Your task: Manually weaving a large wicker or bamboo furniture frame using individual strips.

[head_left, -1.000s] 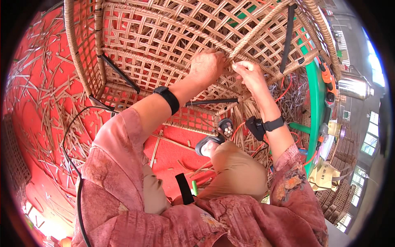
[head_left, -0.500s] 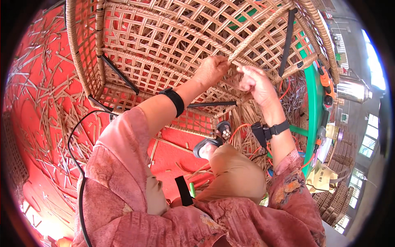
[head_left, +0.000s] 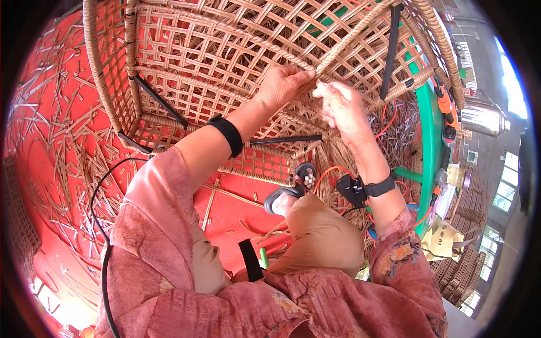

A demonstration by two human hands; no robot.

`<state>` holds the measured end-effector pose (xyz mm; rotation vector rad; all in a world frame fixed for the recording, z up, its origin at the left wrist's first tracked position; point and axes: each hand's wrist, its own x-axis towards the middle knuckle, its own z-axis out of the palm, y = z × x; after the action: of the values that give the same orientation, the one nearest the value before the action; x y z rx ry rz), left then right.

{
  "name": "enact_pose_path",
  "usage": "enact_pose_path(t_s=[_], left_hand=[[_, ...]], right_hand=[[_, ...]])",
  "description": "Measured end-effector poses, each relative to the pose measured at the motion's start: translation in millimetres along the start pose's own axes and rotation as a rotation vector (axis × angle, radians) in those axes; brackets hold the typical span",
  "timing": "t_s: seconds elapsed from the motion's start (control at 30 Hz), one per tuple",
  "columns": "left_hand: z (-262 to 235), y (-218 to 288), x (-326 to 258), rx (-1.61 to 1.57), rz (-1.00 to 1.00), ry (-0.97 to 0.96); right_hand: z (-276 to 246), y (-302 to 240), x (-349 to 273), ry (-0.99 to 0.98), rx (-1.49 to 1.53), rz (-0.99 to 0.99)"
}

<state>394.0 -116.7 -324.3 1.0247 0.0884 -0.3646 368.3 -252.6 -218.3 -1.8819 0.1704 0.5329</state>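
A: What do our hands hold?
B: Our left hand pinches a rattan strand at the woven basket frame; our right hand, fingers curled narrow, grips the weave just beside it.

A: And the setting?
B: Red floor mat strewn with cane offcuts. Both forearms reach upward, wrists wearing black bands.

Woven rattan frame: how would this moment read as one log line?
left hand: pinching strand on tan woven rattan frame | right hand: fingers closed, beside it | floor: red mat, cut strips
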Motion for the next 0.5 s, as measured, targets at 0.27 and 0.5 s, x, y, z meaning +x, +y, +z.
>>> enact_pose_path(t_s=[0.27, 0.5], left_hand=[[11, 23, 17, 0.739, -0.011, 0.002], [-8, 1, 13, 0.828, 0.227, 0.172]], right_hand=[[28, -42, -82, -0.397, -0.591, -0.285], [-59, -11, -193, -0.079, -0.543, 0.36]])
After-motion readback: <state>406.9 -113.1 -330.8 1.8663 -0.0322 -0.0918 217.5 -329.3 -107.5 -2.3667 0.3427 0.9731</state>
